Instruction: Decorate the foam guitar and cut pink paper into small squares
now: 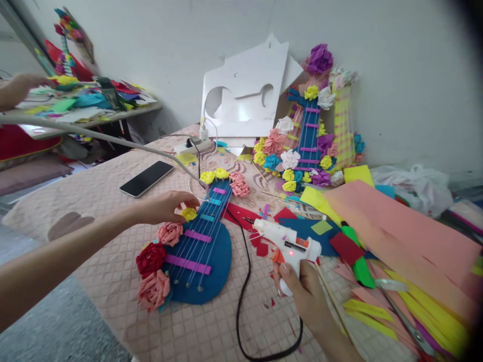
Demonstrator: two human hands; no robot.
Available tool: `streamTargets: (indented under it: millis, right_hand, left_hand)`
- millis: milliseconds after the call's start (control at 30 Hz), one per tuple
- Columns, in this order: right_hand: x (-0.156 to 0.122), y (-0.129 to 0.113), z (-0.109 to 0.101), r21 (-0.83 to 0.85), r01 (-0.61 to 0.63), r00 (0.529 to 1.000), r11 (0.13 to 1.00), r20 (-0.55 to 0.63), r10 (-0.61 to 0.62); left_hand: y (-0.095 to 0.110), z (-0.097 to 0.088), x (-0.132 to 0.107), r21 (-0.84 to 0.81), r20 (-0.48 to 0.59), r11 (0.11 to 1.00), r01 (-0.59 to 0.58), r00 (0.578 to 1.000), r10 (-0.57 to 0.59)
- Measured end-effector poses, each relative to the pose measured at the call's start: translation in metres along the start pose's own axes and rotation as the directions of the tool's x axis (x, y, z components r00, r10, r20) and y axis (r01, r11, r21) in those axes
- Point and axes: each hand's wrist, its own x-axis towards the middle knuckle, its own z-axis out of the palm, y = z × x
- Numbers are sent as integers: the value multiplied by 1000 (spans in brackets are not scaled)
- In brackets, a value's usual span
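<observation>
A blue paper guitar [206, 254] lies flat on the quilted table, with purple strips, white strings and paper roses along its left edge and at its head. My left hand [166, 206] pinches a small yellow paper rose [188, 214] against the guitar's left side, above a pink rose [169, 233]. My right hand [304, 291] grips a white hot glue gun [289, 246] by its handle, right of the guitar. The nozzle points left and a red light glows on its side.
A black phone [146, 178] lies at the left. A power strip [192, 147] sits behind. The gun's black cord [243, 296] loops across the table. Finished flower guitars [307, 141] lean on the wall. Coloured paper sheets [396, 236] and scissors [400, 306] lie right. Another person's hand [17, 88] shows far left.
</observation>
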Motion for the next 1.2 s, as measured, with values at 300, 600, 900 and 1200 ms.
streamTargets:
  millis: [300, 600, 900, 1200]
  right_hand:
    - [3, -4, -1, -16, 27, 1000, 1000, -6, -27]
    - [3, -1, -1, 5, 7, 1000, 1000, -6, -7]
    - [3, 1, -1, -6, 2, 1000, 1000, -10, -2]
    - [4, 2, -2, 3, 4, 1000, 1000, -26, -4]
  left_hand:
    - [9, -1, 1, 130, 97, 991, 8, 995, -21]
    - [7, -4, -1, 140, 56, 990, 34, 998, -42]
    - [-7, 8, 0, 83, -7, 995, 50, 999, -50]
    - [-19, 16, -4, -15, -47, 997, 76, 996, -76]
